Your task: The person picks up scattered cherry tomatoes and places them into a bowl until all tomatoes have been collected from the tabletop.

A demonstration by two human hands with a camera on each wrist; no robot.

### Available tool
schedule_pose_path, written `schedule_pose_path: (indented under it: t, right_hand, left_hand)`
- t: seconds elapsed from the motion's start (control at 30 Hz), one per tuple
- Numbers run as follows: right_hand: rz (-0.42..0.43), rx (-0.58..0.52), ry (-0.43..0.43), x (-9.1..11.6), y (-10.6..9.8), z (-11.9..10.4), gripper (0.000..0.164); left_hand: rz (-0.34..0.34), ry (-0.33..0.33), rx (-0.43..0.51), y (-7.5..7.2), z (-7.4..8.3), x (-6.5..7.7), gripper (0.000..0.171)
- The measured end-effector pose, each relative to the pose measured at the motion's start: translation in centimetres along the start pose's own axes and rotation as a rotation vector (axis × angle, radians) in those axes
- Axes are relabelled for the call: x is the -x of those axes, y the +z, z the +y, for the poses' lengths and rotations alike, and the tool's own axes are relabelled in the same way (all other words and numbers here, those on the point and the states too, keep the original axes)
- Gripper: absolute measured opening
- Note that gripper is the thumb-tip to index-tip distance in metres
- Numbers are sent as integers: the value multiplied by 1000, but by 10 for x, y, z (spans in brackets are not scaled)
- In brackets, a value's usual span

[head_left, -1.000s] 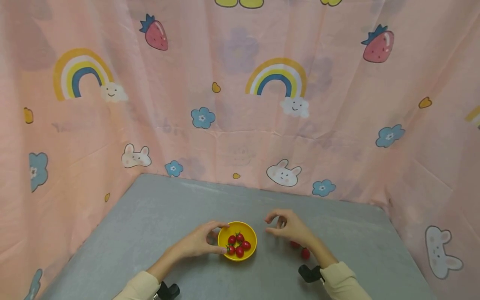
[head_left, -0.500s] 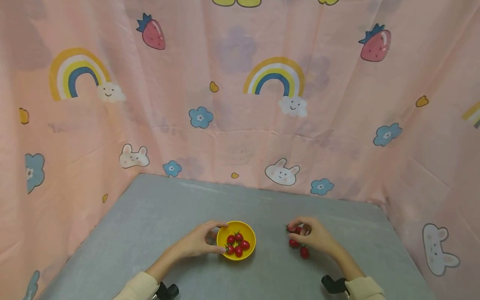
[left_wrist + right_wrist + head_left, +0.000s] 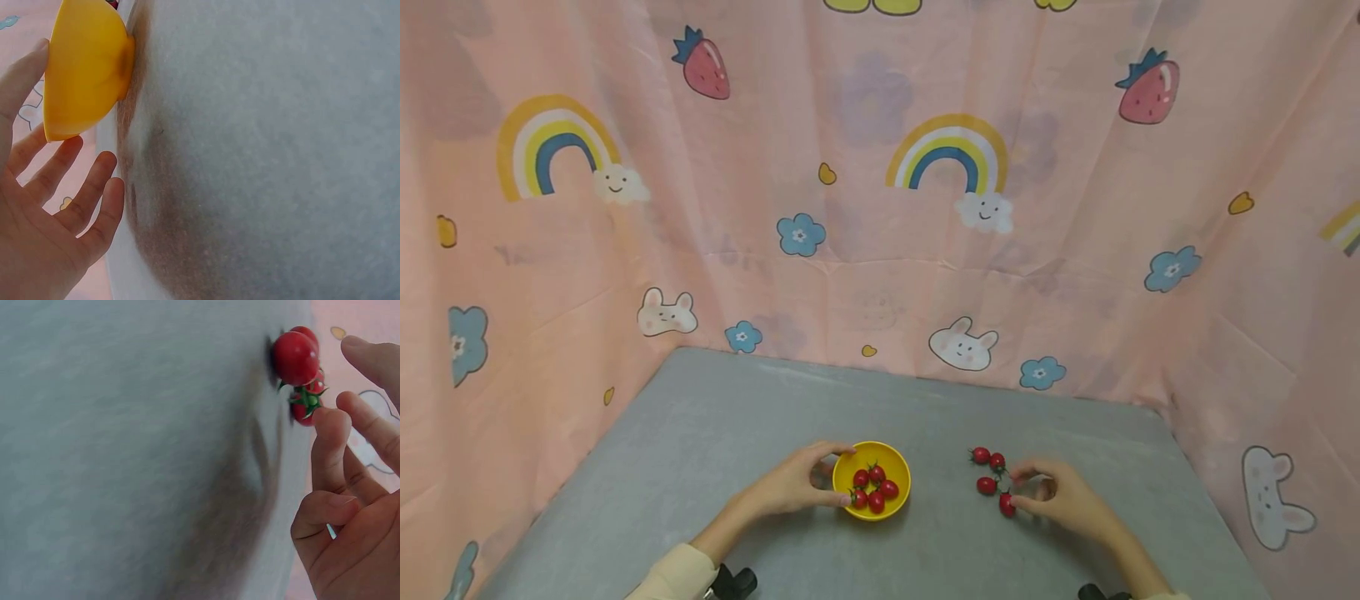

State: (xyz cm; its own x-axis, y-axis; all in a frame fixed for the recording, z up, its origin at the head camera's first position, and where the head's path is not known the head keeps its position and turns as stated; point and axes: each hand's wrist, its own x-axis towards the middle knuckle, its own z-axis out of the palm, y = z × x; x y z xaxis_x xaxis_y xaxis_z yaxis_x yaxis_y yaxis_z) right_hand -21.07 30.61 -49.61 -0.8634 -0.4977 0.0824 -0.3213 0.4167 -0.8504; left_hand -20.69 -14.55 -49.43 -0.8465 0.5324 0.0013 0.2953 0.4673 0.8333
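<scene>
My left hand (image 3: pixel 797 481) holds a small yellow bowl (image 3: pixel 892 502) by its left side, thumb and index finger at the rim; the other fingers spread below it in the left wrist view. Several red cherry tomatoes (image 3: pixel 876 501) with green stems lie inside the bowl. To its right, a loose cluster of cherry tomatoes (image 3: pixel 986 485) rests on the table. My right hand (image 3: pixel 1067 497) is at the cluster's right side, thumb and index finger apart near the closest tomato (image 3: pixel 1007 505). In the right wrist view, the tomatoes (image 3: pixel 295 358) sit beyond the fingertips, ungripped.
A grey table (image 3: pixel 760 408) lies under everything. Pink patterned cloth (image 3: pixel 737 200) hangs behind it and along both sides. A black wrist camera (image 3: pixel 733 582) shows by the left sleeve.
My right hand has moved from beside the bowl to the loose tomatoes, then to their right side, uncovering them. The left hand and bowl have stayed in place.
</scene>
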Motion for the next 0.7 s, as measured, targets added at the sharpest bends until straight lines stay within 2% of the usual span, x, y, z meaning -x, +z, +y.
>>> schedule_pose_path:
  t: [0.2, 0.4, 0.53, 0.7]
  right_hand:
    - [-15, 45, 110, 9, 1, 2, 47]
    - [6, 126, 111, 11, 8, 0, 55]
    - [17, 157, 99, 10, 12, 0, 53]
    - [22, 207, 92, 5, 15, 1, 37]
  left_hand:
    - [1, 1, -1, 0, 1, 1, 64]
    - [4, 1, -6, 0, 0, 1, 63]
    - [2, 5, -2, -1, -2, 0, 64]
    - [-2, 12, -7, 0, -3, -1, 64]
